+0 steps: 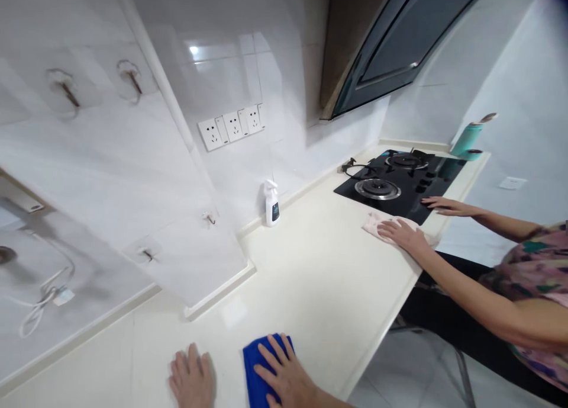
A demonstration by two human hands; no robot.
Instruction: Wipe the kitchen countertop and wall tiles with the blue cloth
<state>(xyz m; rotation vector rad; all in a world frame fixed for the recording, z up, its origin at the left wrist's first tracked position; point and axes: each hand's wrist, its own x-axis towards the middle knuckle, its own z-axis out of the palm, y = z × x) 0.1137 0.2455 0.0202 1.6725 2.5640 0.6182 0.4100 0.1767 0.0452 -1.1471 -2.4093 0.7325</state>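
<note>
Bottom centre: our right hand point(284, 375), fingers spread flat on the blue cloth point(257, 366); left hand point(191, 379) flat on the table point(319, 278), fingers together. We should press evenly, overlap strokes.

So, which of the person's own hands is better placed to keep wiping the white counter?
The right hand, probably: it lies flat on the blue cloth. The left hand rests beside it on the bare white counter.

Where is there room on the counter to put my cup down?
The counter is bare between the spray bottle, the blue cloth and the other person's pink cloth. It is crowded at the gas hob and near the wearer's hands, left and right.
</note>
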